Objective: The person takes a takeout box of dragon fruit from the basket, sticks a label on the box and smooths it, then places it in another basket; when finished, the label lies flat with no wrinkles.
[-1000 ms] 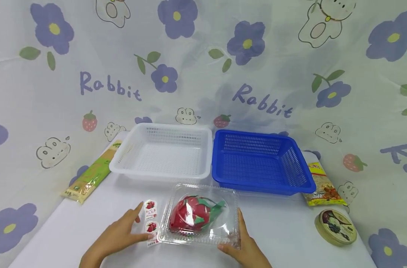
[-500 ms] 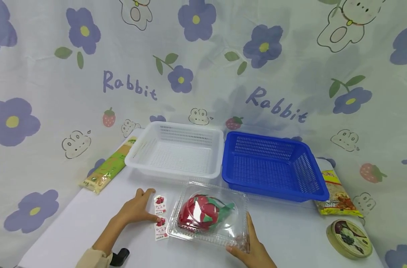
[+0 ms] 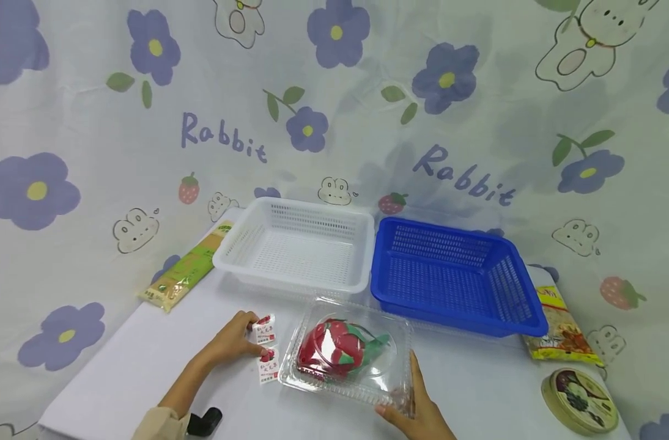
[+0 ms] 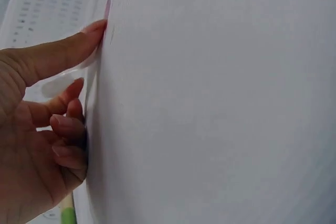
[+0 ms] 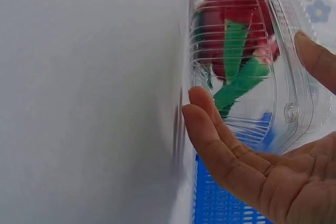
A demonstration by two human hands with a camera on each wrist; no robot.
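A clear plastic clamshell box (image 3: 392, 373) with a red dragon fruit (image 3: 334, 348) inside, its tips green, sits on the table in front of the baskets. My right hand (image 3: 422, 406) grips its front right corner, thumb at the front edge and fingers along the right side. Left of the box, my left hand (image 3: 232, 342) touches two dragon fruit labels. Its index finger is at the left edge of the upper label (image 3: 265, 331), the thumb at the top of the lower label (image 3: 268, 370). In the left wrist view the other fingers (image 4: 68, 129) are loosely bent.
Behind the box stand a white basket (image 3: 362, 278) and a blue basket (image 3: 455, 321), side by side. A green and tan packet (image 3: 186, 272) lies at the left, a yellow food packet (image 3: 562, 330) and a round tin (image 3: 579, 400) at the right. A patterned cloth hangs behind.
My left hand has come in closer to the labels, and the upper one now lies slightly turned under the fingers. My right hand stays on the box. The head view has swung left.
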